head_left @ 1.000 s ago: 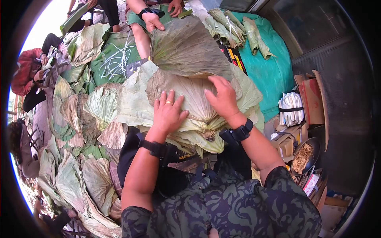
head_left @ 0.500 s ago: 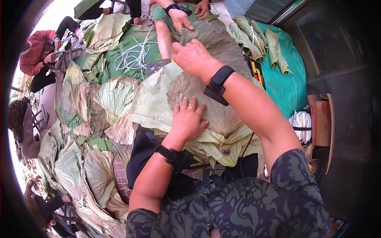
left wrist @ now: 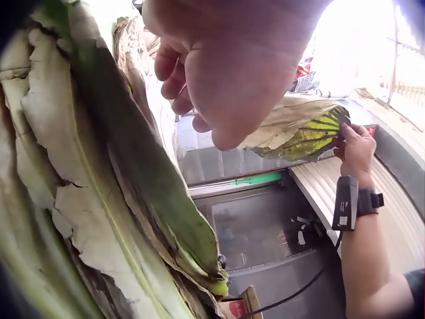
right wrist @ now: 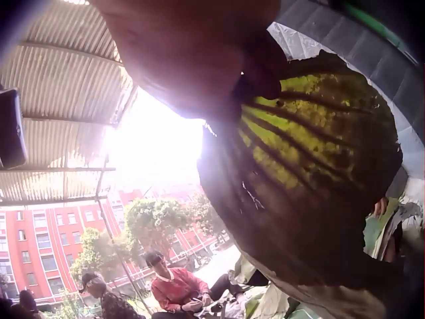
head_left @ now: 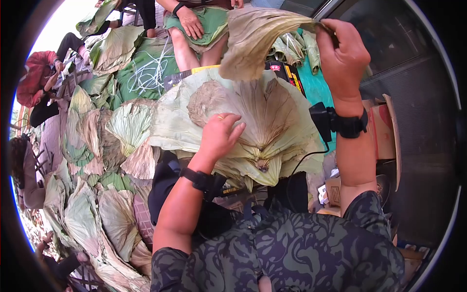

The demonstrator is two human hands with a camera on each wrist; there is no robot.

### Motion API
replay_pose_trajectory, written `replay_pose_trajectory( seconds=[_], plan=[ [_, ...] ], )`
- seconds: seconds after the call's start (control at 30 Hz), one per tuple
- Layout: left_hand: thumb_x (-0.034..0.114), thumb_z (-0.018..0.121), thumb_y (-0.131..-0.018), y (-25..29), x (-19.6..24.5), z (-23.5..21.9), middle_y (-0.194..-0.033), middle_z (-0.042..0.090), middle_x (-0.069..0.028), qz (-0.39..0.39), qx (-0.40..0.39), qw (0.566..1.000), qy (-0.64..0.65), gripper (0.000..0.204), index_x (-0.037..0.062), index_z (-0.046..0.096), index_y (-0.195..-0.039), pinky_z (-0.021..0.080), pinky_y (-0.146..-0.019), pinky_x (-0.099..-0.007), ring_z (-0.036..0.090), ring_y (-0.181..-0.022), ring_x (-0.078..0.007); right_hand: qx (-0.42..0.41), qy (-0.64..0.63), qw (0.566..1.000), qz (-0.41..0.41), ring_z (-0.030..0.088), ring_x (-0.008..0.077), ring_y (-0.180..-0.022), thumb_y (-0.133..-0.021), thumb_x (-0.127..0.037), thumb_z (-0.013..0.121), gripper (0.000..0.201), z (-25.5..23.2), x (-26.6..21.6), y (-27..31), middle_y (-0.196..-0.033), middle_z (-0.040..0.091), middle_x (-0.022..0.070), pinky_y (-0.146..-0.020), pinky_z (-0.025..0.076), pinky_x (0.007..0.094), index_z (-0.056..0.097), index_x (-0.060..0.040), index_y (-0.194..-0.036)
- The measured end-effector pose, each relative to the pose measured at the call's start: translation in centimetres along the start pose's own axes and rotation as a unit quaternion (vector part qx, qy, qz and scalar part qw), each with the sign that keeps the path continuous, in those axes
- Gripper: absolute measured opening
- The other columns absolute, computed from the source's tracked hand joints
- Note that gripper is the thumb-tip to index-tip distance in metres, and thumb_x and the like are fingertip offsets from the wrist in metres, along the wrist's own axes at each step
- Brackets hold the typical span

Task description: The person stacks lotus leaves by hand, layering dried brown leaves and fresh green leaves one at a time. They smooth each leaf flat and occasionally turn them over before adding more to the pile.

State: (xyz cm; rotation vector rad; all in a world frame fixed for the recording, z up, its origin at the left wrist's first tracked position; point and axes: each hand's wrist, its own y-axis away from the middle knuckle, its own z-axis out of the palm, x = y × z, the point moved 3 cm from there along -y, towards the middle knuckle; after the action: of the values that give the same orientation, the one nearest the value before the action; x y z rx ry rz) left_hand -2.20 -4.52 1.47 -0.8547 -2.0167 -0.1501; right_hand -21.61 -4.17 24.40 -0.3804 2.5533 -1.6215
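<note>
A dried brown-green leaf [head_left: 262, 39] hangs in the air from my right hand [head_left: 344, 58], its narrow end pinched between thumb and fingers. The same leaf [right wrist: 305, 153] shows yellow-green veins against the light in the right wrist view. Below it lies a layered stack of large pale leaves [head_left: 175, 114] with folded ends toward my lap. Over the left part of the stack is my left hand [head_left: 221, 136], its fingers partly bent and holding nothing; in the left wrist view this hand [left wrist: 232, 73] appears just beside the stack's leaves [left wrist: 86, 179].
Across from me sits a person with a hand [head_left: 190, 22] on a green leaf on the lap. White strings [head_left: 152, 70] and spread leaves [head_left: 129, 129] lie to the left. At right are a teal sheet [head_left: 307, 90], tied leaf bundles [head_left: 288, 48] and a cardboard box [head_left: 383, 129].
My right hand went forward to the top leaf, took its end and lifted it up and right off the stack. The other person's hand let go of that leaf. My left hand stayed near the stack.
</note>
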Motion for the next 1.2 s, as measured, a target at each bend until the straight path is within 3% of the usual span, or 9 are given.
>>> replay_pose_trajectory(
  seconds=[0.13, 0.2, 0.23, 0.37, 0.5, 0.8, 0.97, 1.1, 1.2],
  plan=[
    [0.048, 0.049, -0.088, 0.1, -0.2, 1.2, -0.114, 0.055, -0.0174, -0.192, -0.079, 0.863, 0.461, 0.054, 0.0073, 0.048, -0.123, 0.046, -0.083, -0.0398, 0.058, -0.098, -0.0299, -0.066, 0.004, 0.996, 0.052, 0.058, 0.0268, -0.066, -0.068, -0.002, 0.065, 0.017, -2.6, -3.4, 6.8, -0.082, 0.059, 0.0076, -0.055, 0.046, 0.0328, 0.061, -0.0089, -0.083],
    [0.054, 0.04, -0.089, 0.4, -0.5, 1.7, -0.121, 0.05, -0.0161, -0.217, -0.02, 0.642, 0.735, 0.064, 0.0062, 0.037, -0.131, 0.046, -0.086, -0.0405, 0.057, -0.101, -0.0261, -0.166, -0.011, 0.984, 0.058, 0.057, 0.0243, -0.063, -0.067, -0.002, 0.063, 0.016, -2.3, -5.6, 11.5, -0.079, 0.058, 0.0062, -0.054, 0.044, 0.0325, 0.06, -0.0092, -0.081],
    [0.045, 0.056, -0.086, 0.3, -1.0, 1.4, -0.123, 0.046, -0.0151, -0.206, 0.005, 0.608, 0.766, 0.071, 0.0047, 0.026, -0.136, 0.045, -0.083, -0.0413, 0.053, -0.104, -0.0309, -0.219, -0.012, 0.974, 0.055, 0.056, 0.0225, -0.063, -0.066, -0.003, 0.062, 0.016, -2.0, -6.6, 14.0, -0.078, 0.057, 0.0053, -0.055, 0.043, 0.0321, 0.06, -0.0092, -0.081],
    [0.016, 0.062, -0.084, 0.9, -4.6, 0.7, -0.114, 0.053, -0.0107, -0.36, 0.194, 0.63, 0.66, 0.042, 0.0059, 0.044, -0.12, 0.047, -0.085, -0.045, 0.055, -0.1, -0.0283, -0.342, -0.022, 0.938, 0.058, 0.054, 0.0219, -0.067, -0.066, -0.004, 0.062, 0.017, -1.4, -8.9, 19.7, -0.076, 0.055, 0.0052, -0.061, 0.041, 0.0323, 0.06, -0.0084, -0.082],
    [0.009, 0.058, -0.085, 1.6, -4.9, 0.5, -0.108, 0.056, -0.0094, -0.394, 0.249, 0.653, 0.597, 0.037, 0.0055, 0.044, -0.119, 0.049, -0.081, -0.0454, 0.056, -0.097, -0.0258, -0.301, -0.032, 0.953, 0.032, 0.052, 0.0212, -0.074, -0.065, -0.008, 0.056, 0.014, -1.4, -8.9, 19.0, -0.075, 0.051, 0.0037, -0.067, 0.04, 0.0345, 0.058, -0.0087, -0.079],
    [0.003, 0.061, -0.079, 3.7, -5.4, -1.4, -0.117, 0.05, -0.015, -0.357, 0.277, 0.718, 0.53, 0.054, 0.001, 0.034, -0.126, 0.047, -0.082, -0.0423, 0.053, -0.104, -0.0273, -0.429, -0.044, 0.9, 0.061, 0.052, 0.0247, -0.081, -0.066, -0.012, 0.06, 0.017, -2.8, -8.4, 20.2, -0.079, 0.054, 0.0054, -0.079, 0.04, 0.0385, 0.06, -0.0083, -0.083],
    [0.012, 0.066, -0.076, 3.4, -4.8, -6.5, -0.133, 0.034, -0.0246, -0.183, 0.448, 0.874, 0.047, 0.073, -0.0032, 0.025, -0.134, 0.024, -0.104, -0.0415, 0.027, -0.127, -0.0335, -0.337, -0.132, 0.918, 0.16, 0.049, 0.0323, -0.103, -0.07, -0.03, 0.067, 0.039, -2.1, -7.8, 16.7, -0.103, 0.057, 0.0124, -0.094, 0.033, 0.0436, 0.06, -0.0057, -0.099],
    [0.022, 0.068, -0.074, 1.8, 0.3, -5.3, -0.138, 0.03, -0.0235, 0.006, 0.273, 0.943, -0.188, 0.067, 0.0051, 0.039, -0.132, 0.018, -0.105, -0.0486, 0.023, -0.128, -0.0439, -0.367, -0.103, 0.906, 0.185, 0.039, 0.037, -0.119, -0.076, -0.037, 0.062, 0.049, 2.4, -7.3, 20.5, -0.124, 0.048, 0.0156, -0.1, 0.027, 0.0478, 0.055, -0.0094, -0.116],
    [0.039, 0.06, -0.079, 2.1, -0.8, -0.5, -0.142, 0.024, -0.0219, -0.009, 0.098, 0.973, -0.208, 0.066, 0.0131, 0.037, -0.135, 0.015, -0.105, -0.0514, 0.016, -0.132, -0.0442, -0.525, -0.12, 0.802, 0.26, 0.027, 0.0393, -0.128, -0.08, -0.047, 0.055, 0.057, 4.5, -7.1, 24.5, -0.136, 0.036, 0.0163, -0.104, 0.02, 0.0511, 0.048, -0.0152, -0.127]
  ],
)
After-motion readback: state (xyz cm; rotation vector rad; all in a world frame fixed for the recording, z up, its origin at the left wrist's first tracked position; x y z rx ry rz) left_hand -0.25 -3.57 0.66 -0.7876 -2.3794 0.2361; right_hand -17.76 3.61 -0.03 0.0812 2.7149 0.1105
